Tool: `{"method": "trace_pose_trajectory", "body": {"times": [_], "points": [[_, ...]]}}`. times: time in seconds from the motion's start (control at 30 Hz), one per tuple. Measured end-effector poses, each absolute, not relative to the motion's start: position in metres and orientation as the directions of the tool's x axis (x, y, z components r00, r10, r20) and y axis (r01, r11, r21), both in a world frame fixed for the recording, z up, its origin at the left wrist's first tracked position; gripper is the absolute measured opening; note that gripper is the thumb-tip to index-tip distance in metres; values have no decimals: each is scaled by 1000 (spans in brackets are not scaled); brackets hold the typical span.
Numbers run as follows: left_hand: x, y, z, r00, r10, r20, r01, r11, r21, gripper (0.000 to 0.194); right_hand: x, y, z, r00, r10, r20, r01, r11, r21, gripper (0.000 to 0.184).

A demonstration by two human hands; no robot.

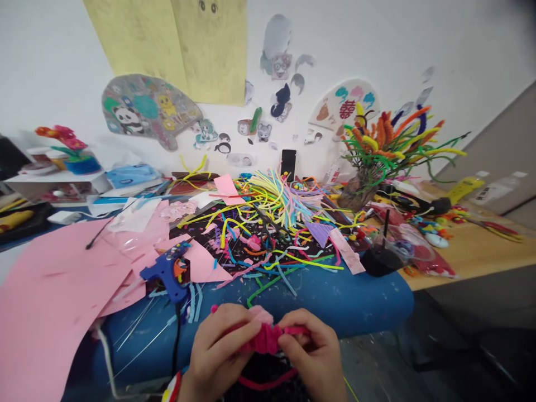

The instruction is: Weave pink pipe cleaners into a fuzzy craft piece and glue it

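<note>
I'm holding pink pipe cleaners [268,339]
My left hand [220,346] is grasping, seemingly steadying them; right hand [315,347] is pinching

White wall [402,39]: yellow paper sheets [213,67] high up, grey painted fan [146,106] left, white fan [329,111] right, small animal stickers [264,133] between. Greyish panel [513,134] far right. Wooden table [473,257] against wall, blue cover [335,296] draping front edge. Low white shelf [54,178] at left. Dark grey floor [368,365] lower right. Soft light.
</note>
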State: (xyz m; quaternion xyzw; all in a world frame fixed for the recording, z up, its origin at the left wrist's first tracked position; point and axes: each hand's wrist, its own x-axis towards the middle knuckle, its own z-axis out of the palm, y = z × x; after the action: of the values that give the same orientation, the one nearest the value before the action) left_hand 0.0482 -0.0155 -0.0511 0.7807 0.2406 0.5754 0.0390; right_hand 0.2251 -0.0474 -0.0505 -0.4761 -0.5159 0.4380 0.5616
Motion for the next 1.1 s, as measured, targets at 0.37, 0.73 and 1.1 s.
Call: {"method": "trace_pose_trajectory", "body": {"times": [0.37, 0.73, 1.1], "points": [[44, -13, -52, 265, 336, 904, 331, -912, 242, 12, 229, -44, -37, -97, 995, -3, -80, -10, -997, 18], [47, -23, -66, 287, 661, 693, 148, -746, 649, 24, 232, -33, -45, -396, 917, -49, -454, -242, -857, 39], [60, -25, -77, 29, 564, 825, -53, -824, 565, 36, 218, -50, -42, -154, 925, 347, 320, 378, -868, 30]]}}
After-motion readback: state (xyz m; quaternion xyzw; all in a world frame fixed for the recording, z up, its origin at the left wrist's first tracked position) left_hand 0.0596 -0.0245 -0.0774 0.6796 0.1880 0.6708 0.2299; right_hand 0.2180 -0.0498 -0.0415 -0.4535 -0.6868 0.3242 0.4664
